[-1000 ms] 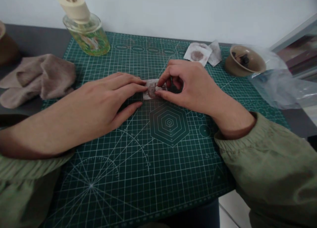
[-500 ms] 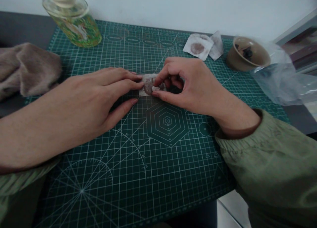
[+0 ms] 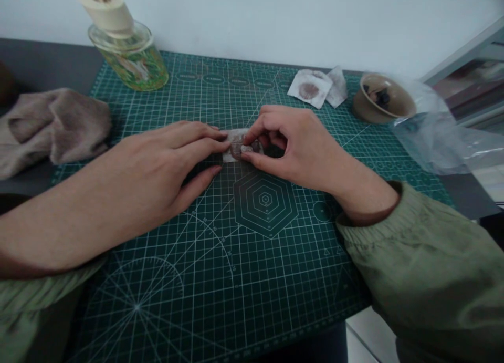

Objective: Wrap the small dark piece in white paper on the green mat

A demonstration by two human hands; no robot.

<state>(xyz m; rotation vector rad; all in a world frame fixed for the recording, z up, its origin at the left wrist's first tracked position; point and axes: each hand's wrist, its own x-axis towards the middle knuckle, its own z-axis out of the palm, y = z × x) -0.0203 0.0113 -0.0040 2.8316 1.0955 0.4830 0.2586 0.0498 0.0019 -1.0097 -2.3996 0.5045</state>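
A small whitish square with a brown print or stain, thin like paper or cloth, lies flat on the green cutting mat. My left hand is open, palm down, with its straight fingertips resting on the square's left edge. From the other side my right hand pinches a small whitish wad between thumb and forefinger, pressed against the square. Its other fingers are curled and cover the square's right part. I cannot tell what the wad is made of.
Two similar brown-marked white squares lie at the back right, beside a beige bowl with dark bits inside. A clear plastic bag is right of it. A glass bottle with a pale stopper stands back left, near a crumpled brown cloth.
The whole view has shifted slightly, so the scene sits lower. The fingertips of my right hand and the wad have moved a little on the square; my left hand stays at its edge.
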